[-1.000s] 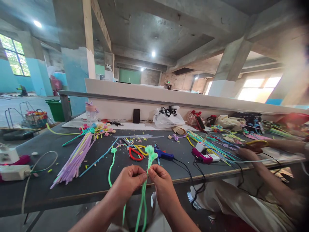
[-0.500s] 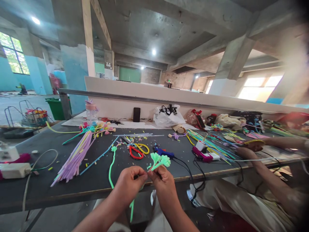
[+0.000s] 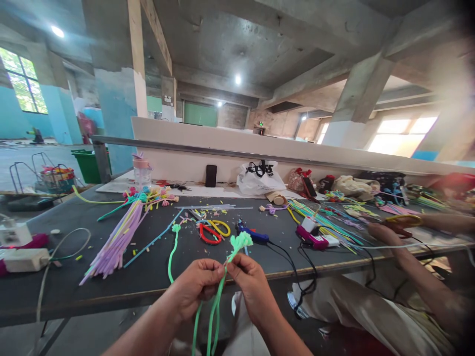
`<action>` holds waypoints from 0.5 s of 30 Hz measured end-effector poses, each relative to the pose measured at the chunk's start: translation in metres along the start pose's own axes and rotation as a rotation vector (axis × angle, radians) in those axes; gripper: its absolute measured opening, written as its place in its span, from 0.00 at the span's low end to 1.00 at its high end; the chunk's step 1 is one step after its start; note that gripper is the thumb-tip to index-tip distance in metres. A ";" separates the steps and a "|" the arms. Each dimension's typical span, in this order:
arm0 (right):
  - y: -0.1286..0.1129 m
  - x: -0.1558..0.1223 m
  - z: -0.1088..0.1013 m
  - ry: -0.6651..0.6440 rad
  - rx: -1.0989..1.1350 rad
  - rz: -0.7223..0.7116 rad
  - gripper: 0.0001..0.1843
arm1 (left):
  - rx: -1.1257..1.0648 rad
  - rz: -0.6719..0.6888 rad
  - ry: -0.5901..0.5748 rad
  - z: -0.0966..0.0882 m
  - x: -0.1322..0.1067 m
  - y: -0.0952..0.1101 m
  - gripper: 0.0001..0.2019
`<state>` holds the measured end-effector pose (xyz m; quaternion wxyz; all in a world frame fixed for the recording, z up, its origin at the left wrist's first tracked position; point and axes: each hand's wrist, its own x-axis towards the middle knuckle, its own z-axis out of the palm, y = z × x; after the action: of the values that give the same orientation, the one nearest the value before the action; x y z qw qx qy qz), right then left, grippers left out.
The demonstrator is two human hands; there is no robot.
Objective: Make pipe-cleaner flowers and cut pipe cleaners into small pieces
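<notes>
Just over the table's front edge, a bunch of light green pipe-cleaner flowers (image 3: pixel 241 241) is pinched between both my hands. My left hand (image 3: pixel 196 284) has thumb and forefinger closed on the stems below the heads. Close beside it, my right hand (image 3: pixel 252 284) pinches the stems just under the heads. Several long green stems (image 3: pixel 213 321) hang down below my hands. Another green pipe-cleaner flower (image 3: pixel 172 252) lies on the table by my left hand. Scissors with red and yellow handles (image 3: pixel 210 234) and a blue glue gun (image 3: pixel 256 236) lie beyond my hands.
Purple and yellow pipe-cleaner flowers (image 3: pixel 118 232) lie bundled at left, near a power strip (image 3: pixel 24 259). Black cords (image 3: pixel 297 269) hang off the front edge. At right, a co-worker's arm (image 3: pixel 404 257) reaches over the table. A phone (image 3: pixel 211 175) and white bag (image 3: pixel 260 178) stand behind.
The green flower heads have turned and bunched more closely together, shifting slightly left. Several long stems now hang in view below my hands. The co-worker's hand has moved slightly.
</notes>
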<state>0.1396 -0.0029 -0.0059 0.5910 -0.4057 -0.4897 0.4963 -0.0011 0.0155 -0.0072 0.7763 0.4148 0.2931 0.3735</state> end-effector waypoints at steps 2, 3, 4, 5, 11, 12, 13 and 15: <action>-0.002 0.000 0.001 -0.024 0.067 0.024 0.09 | -0.019 0.002 -0.032 -0.001 0.003 0.000 0.16; -0.003 0.000 0.002 -0.036 0.116 0.043 0.09 | -0.026 0.003 -0.052 -0.001 0.004 0.001 0.16; -0.003 0.000 0.002 -0.045 0.165 0.060 0.08 | -0.030 0.003 -0.072 0.000 0.004 0.001 0.16; -0.003 0.000 0.002 -0.052 0.209 0.072 0.09 | -0.032 0.005 -0.086 0.000 0.005 0.002 0.16; -0.002 0.002 -0.002 -0.066 0.264 0.091 0.09 | 0.008 0.019 -0.057 0.002 0.005 0.006 0.16; -0.002 0.002 -0.002 -0.053 0.234 0.093 0.09 | 0.012 0.016 -0.060 0.002 0.005 0.007 0.16; -0.002 0.003 -0.003 -0.039 0.195 0.092 0.09 | 0.014 0.013 -0.068 0.001 0.005 0.007 0.16; -0.004 0.003 -0.004 0.000 0.097 0.077 0.10 | 0.015 0.015 -0.094 0.001 0.006 0.006 0.16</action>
<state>0.1441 -0.0005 -0.0026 0.5906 -0.3949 -0.4492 0.5418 0.0005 0.0225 -0.0023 0.7832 0.4401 0.2559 0.3570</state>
